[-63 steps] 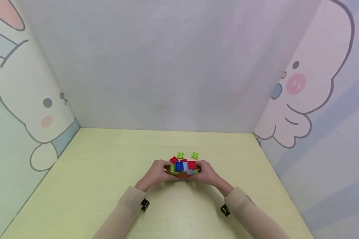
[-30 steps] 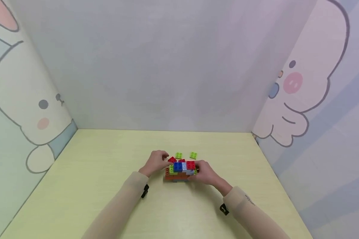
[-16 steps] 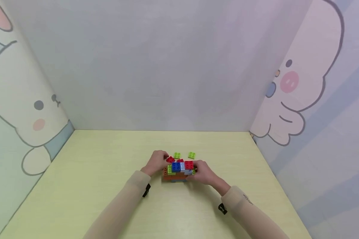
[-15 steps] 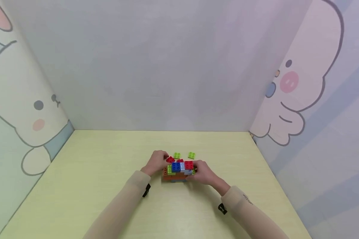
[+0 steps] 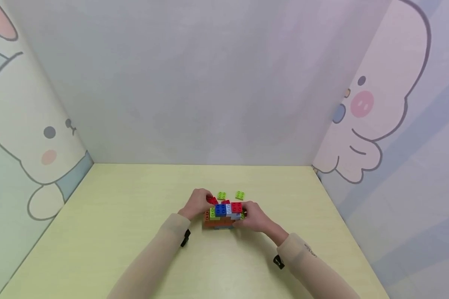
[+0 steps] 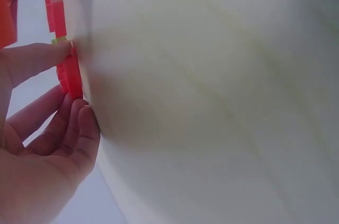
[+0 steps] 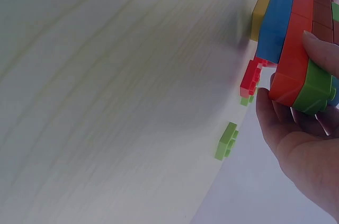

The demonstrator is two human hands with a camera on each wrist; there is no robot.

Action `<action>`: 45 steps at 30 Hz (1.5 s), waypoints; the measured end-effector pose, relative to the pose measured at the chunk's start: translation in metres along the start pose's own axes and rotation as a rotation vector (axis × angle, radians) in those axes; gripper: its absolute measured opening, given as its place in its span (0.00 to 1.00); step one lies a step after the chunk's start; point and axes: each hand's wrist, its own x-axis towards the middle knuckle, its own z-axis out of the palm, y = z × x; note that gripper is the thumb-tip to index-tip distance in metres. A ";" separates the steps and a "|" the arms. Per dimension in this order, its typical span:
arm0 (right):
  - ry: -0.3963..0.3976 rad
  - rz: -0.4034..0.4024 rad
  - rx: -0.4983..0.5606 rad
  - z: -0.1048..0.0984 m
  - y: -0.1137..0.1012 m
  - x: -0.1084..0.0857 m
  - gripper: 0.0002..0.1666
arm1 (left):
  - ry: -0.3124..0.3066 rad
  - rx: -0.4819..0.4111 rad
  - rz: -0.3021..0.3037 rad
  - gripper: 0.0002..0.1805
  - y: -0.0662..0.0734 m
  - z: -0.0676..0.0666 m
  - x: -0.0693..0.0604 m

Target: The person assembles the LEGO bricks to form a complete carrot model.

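Observation:
A block build (image 5: pixel 220 210) of colored toy bricks is in the middle of the head view, with blue, white and red bricks on top and orange lower down. My right hand (image 5: pixel 255 216) grips its right end; the right wrist view shows a thumb (image 7: pixel 324 54) on its side and a blue brick (image 7: pixel 275 25) and a yellow brick (image 7: pixel 259 16) underneath. Behind the build's left end, my left hand (image 5: pixel 197 202) pinches a loose red brick (image 6: pixel 70 75) between thumb and fingers, low by the table surface. Another red brick (image 5: pixel 225 202) lies just behind the build, partly hidden.
Two flat light green bricks (image 5: pixel 222 195) (image 5: pixel 240 195) lie farther back on the pale yellow table (image 5: pixel 153 182). A grey back wall (image 5: pixel 202 104) and side walls printed with cartoon animals enclose the table.
My left hand has let go of the build's left end, moved back to the red brick and taken hold of it, turning it slightly. The right hand has kept its grip on the build.

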 end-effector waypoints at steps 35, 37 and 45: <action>0.004 -0.004 -0.024 -0.001 0.000 -0.001 0.25 | 0.032 -0.305 0.117 0.18 0.023 -0.071 -0.069; 0.002 -0.003 -0.022 0.000 0.000 0.000 0.25 | 0.019 -0.319 0.125 0.17 0.027 -0.072 -0.071; -0.007 -0.004 -0.016 0.000 0.000 0.001 0.26 | -0.027 -0.350 0.153 0.17 0.039 -0.071 -0.074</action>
